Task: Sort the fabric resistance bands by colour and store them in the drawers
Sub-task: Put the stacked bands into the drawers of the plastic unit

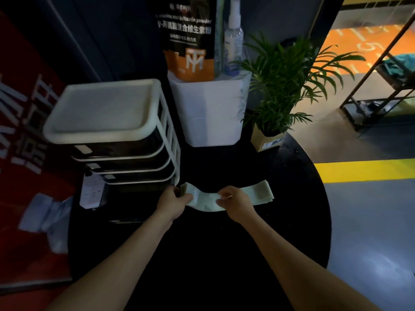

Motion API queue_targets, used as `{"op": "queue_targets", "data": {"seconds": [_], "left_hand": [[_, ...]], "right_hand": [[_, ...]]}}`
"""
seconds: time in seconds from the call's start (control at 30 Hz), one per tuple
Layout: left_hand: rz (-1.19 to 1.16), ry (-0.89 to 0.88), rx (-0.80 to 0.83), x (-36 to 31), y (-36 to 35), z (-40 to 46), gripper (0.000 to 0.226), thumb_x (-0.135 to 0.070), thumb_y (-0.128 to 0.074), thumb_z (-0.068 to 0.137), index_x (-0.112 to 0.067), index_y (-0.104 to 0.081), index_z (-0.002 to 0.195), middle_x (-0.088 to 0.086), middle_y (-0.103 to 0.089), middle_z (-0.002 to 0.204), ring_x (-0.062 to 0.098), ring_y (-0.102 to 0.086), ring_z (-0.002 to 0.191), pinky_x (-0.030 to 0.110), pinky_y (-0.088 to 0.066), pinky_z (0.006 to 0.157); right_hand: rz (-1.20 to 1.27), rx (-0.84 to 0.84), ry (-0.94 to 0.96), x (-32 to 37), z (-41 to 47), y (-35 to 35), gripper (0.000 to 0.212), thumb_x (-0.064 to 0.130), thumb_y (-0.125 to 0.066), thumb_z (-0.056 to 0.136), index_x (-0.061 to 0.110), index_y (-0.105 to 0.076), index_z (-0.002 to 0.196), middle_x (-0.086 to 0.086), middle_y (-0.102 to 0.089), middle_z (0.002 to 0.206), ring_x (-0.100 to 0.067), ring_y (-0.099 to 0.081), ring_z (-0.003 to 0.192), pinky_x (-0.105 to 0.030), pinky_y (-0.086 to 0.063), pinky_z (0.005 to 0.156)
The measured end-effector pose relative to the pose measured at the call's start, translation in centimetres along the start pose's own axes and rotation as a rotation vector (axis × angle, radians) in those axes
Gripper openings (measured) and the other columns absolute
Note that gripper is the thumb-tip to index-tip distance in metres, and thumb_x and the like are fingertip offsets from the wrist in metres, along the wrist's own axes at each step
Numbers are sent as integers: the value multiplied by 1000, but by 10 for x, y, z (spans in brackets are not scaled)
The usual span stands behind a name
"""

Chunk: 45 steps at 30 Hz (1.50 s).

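A dim room with a grey floor crossed by a yellow stripe (363,172); in the middle stands a round black bench (292,198). At its back a white bin (208,113) holds a black-and-orange pouch (188,39) whose label reads "multivitamin powder" above lines of Chinese characters, with a white monogram on the orange part. A clear spray bottle (233,39) stands beside the pouch, its print too blurred to read. To the right is a potted green plant (285,77). On the bench's left sits a white drawer unit (112,133) with dark drawers, each carrying a small pale label with no legible writing.

A pale green fabric resistance band (258,191) lies flat just in front of the drawer unit, its middle lifted. The left hand (174,198) pinches its left end; the right hand (233,198) pinches it near the middle, fingers curled on the cloth. A small white tag shows on the band between the hands.
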<state>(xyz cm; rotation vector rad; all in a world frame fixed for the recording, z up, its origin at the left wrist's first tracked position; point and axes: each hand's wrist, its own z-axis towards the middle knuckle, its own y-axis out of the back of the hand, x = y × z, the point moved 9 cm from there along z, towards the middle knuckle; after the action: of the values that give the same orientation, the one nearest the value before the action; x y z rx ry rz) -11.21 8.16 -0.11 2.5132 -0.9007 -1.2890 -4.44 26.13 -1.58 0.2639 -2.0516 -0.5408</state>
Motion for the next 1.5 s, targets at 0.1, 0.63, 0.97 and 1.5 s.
{"op": "queue_targets", "data": {"seconds": [0.1, 0.63, 0.97, 1.5], "left_hand": [[16, -15, 30, -11, -8, -3, 43, -22, -65, 86, -8, -47, 123, 9, -55, 118, 21, -54, 98, 29, -41, 79], [-140, -113, 389, -70, -135, -23, 51, 15, -35, 89, -5, -44, 136, 7, -51, 131, 17, -50, 122, 21, -39, 93], [148, -97, 1, -19, -106, 16, 50, -20, -71, 81, -9, -45, 122, 12, -38, 127, 30, -46, 116, 38, -41, 99], [-62, 37, 86, 6, -129, 26, 52, -16, -71, 81, 0, -51, 127, 18, -59, 122, 32, -59, 107, 37, -47, 86]], "right_hand": [[171, 58, -4, 19, 2, -1, 25, 15, -63, 88, 4, -62, 111, 2, -63, 88, -10, -56, 79, -16, -39, 61], [476, -100, -285, -50, 8, 72, 22, 25, -74, 78, 9, -65, 90, -5, -56, 72, -15, -53, 64, -28, -42, 62], [303, -281, -306, -91, 1, 90, 25, 19, -65, 85, 12, -46, 99, 4, -46, 79, -8, -47, 66, -23, -37, 53], [348, -218, -366, -119, 3, 97, 68, 27, -71, 82, 5, -31, 132, -3, -48, 105, -17, -53, 88, -29, -45, 73]]}}
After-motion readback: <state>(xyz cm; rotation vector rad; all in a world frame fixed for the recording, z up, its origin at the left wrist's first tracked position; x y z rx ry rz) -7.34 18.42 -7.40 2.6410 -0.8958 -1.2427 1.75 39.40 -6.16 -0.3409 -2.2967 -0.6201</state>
